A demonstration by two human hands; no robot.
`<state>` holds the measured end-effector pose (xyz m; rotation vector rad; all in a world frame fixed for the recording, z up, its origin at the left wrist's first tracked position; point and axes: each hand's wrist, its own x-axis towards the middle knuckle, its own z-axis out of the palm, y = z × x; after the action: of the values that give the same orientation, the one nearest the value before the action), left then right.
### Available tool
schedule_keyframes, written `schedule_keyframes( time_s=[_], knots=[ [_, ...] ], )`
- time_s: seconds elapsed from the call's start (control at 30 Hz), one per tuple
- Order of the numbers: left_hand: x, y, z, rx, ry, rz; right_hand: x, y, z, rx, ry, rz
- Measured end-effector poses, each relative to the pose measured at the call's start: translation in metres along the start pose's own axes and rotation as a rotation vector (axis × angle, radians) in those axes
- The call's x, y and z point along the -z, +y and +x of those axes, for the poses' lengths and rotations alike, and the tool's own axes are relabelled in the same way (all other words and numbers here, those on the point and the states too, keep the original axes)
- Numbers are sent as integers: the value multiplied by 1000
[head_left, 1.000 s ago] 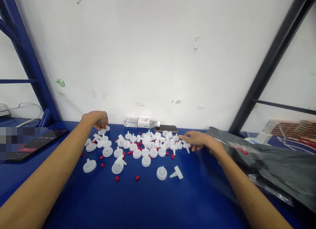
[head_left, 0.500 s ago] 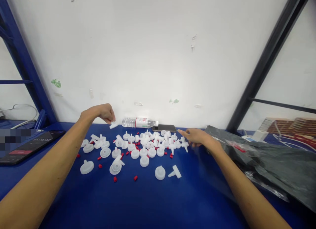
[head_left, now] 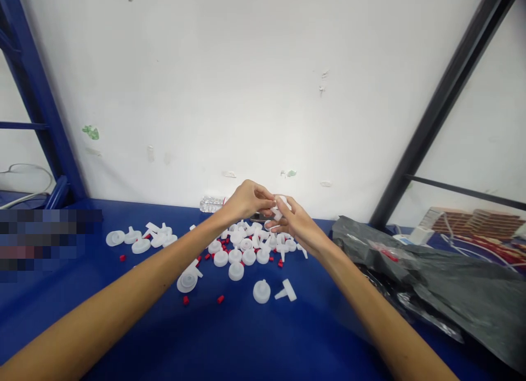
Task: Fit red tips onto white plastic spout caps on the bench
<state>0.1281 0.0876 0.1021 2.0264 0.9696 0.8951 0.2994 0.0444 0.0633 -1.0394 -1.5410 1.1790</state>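
Above the back of the pile, my left hand [head_left: 250,199] and my right hand [head_left: 299,221] meet at a white plastic nozzle cap [head_left: 281,204]. My left fingertips pinch its left side, while my right thumb and fingers close around it from the right. Fingers cover much of its shape. Below them, many white nozzle caps [head_left: 236,271] lie in a loose pile with small red tip caps [head_left: 221,299] scattered among them. One white nozzle cap [head_left: 262,291] and a T-shaped white piece [head_left: 287,290] lie apart in front.
A clear plastic bottle [head_left: 211,204] lies against the wall, partly behind my left hand. A dark phone [head_left: 258,218] shows beneath the hands. Grey plastic bags [head_left: 444,277] cover the right of the blue table [head_left: 255,342]. Metal posts [head_left: 431,107] stand on both sides.
My left hand has moved right from the far left with a white piece. My right hand has lifted and moved left, and both now grip a white nozzle cap.
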Motion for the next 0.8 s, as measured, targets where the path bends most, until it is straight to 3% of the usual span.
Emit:
schedule_keyframes(
  time_s=[0.1,0.23,0.4,0.5,0.8],
  knots=[
    [-8,-4,0,-27,56,14,4,3,3,6,47,22],
    [-2,-13,5,22,92,98,21,4,8,33,166,-123],
    [6,-23,9,88,-41,229,46,5,9,-9,288,-816],
    [-2,-24,6,104,-133,335,53,8,8,-67,256,-1013],
    [-24,-36,1,59,-253,551,46,21,9,-138,95,-1135]
  ],
)
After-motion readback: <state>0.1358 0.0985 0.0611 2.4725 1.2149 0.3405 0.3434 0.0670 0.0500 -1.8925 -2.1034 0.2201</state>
